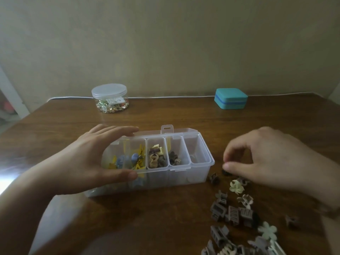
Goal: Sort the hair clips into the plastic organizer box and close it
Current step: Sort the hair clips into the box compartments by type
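Note:
A clear plastic organizer box (pixel 193 176) lies open on the wooden table, lid folded back. Its left compartment holds yellow and blue clips, the two middle ones hold brown and beige clips, and the rightmost is nearly bare. My left hand (pixel 95 157) grips the box's left end, thumb on the near wall, fingers over the far rim. My right hand (pixel 261 159) hovers right of the box, thumb and fingertips pinching at a small dark clip (pixel 226 172) on the table. Loose hair clips (pixel 233 216), grey, brown and pale flower-shaped, lie scattered at the front right.
A round clear jar (pixel 110 98) with a lid, filled with small shiny pieces, stands at the back left. A teal zip case (pixel 230 98) sits at the back right. A white cable runs along the table's far edge by the wall.

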Motion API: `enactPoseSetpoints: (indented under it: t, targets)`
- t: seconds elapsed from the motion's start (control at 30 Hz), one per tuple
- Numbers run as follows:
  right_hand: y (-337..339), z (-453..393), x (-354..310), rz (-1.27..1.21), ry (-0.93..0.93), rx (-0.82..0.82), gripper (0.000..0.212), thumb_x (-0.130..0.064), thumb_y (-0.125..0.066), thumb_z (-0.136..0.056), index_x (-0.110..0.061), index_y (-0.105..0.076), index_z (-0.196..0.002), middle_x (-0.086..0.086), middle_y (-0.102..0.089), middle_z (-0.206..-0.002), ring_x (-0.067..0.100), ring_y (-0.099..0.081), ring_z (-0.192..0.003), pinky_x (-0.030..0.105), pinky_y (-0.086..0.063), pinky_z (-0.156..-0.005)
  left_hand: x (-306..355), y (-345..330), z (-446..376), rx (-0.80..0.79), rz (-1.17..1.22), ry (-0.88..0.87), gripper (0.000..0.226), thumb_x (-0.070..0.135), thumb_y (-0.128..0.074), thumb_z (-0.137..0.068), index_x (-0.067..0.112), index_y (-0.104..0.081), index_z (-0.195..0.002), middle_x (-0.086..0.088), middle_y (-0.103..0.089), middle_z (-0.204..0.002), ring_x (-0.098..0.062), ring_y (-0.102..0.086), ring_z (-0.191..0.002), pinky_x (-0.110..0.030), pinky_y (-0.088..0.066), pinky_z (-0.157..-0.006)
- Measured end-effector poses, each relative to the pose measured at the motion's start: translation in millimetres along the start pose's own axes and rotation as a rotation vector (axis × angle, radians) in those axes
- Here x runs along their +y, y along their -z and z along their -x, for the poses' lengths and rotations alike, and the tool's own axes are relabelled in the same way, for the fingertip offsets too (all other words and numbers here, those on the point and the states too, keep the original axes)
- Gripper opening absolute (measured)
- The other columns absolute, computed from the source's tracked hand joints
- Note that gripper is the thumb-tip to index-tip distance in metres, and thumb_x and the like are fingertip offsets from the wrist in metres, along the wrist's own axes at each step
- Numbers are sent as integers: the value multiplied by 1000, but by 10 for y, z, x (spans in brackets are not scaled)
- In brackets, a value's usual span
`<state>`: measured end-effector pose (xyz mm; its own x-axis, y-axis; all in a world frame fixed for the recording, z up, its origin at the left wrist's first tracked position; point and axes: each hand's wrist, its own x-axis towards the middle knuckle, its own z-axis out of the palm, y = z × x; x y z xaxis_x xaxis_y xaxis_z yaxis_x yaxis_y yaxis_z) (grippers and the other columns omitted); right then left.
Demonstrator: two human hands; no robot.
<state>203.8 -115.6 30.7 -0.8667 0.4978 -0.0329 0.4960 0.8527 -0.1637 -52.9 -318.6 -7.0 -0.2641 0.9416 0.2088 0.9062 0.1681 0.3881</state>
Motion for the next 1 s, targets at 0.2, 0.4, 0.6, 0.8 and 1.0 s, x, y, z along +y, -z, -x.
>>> enactPoseSetpoints:
  t: [0.2, 0.4, 0.6, 0.8, 1.0]
  targets:
    - [-210, -118, -96, 96, 37, -113, 30, -49, -65, -84, -47, -59, -114, -20, -62, -111, 1, -56, -102, 31, -52, -87, -2, -17, -9, 17, 11, 32, 92, 94, -54, -52, 62, -32, -136, 51, -33, -128, 19, -27, -127, -29, -35, -97]
    - [-70, -139, 123, -222, 15, 263, 6, -45, -70, -78, -45, -67, -83, -23, -68, -85, -3, -58, -68, 25, -46, -59, 18, -10, -1, 14, 6, 20, 92, 94, -51, -54, 60, -32, -137, 47, -38, -130, 16, -27, -128, -29, -36, -96]
    - [-271, -254, -242, -663, 208, 529, 14, -34, -69, -80, -32, -72, -94, -14, -71, -86, 12, -62, -67, 29, -53, -55, 31, -30, -9, -4, -3, -5, 91, 93, -53, -57, 59, -31, -139, 44, -38, -133, 14, -28, -130, -29, -38, -95]
    - [-144, -282, 230, -604, 20, 618, 10, -33, -72, -80, -37, -71, -90, -19, -69, -84, 7, -60, -67, 18, -48, -56, 29, -44, -14, -1, 1, -11, 93, 93, -53, -56, 57, -32, -139, 42, -42, -132, 15, -29, -129, -27, -38, -92]
    - [-57, -246, 765, -156, -191, -224, 18, -33, -74, -81, -43, -65, -93, -19, -63, -100, 1, -59, -97, 27, -51, -82, 18, -49, -27, -3, -22, -16, 92, 93, -53, -57, 59, -31, -139, 44, -40, -132, 13, -28, -131, -26, -37, -91]
